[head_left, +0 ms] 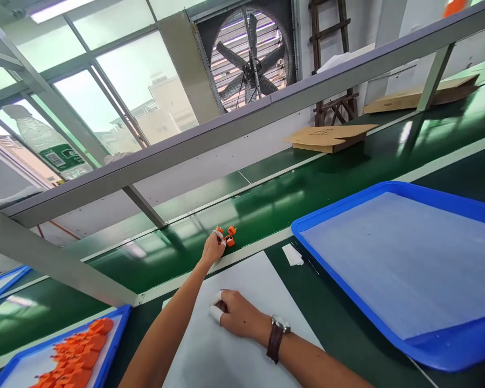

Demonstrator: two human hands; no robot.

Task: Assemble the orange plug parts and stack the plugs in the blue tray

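Observation:
My left hand (pixel 212 249) reaches out over the green conveyor belt (pixel 291 194), its white-capped fingertips pinched on small orange parts (pixel 228 237) that sit on the belt near its front edge. Closer to me, my right hand (pixel 236 315) lies curled on a white sheet (pixel 226 355), with white finger cots on the fingers and a brown-strapped watch on the wrist. Whether anything is inside that hand is hidden.
A blue tray (pixel 392 188) lined with white foam lies at the right. Another blue tray (pixel 117 334) with several orange parts sits at the lower left. Flat cardboard boxes (pixel 327 137) lie on the far side of the belt. A small white scrap (pixel 293 255) lies beside the sheet. A metal frame bar crosses overhead.

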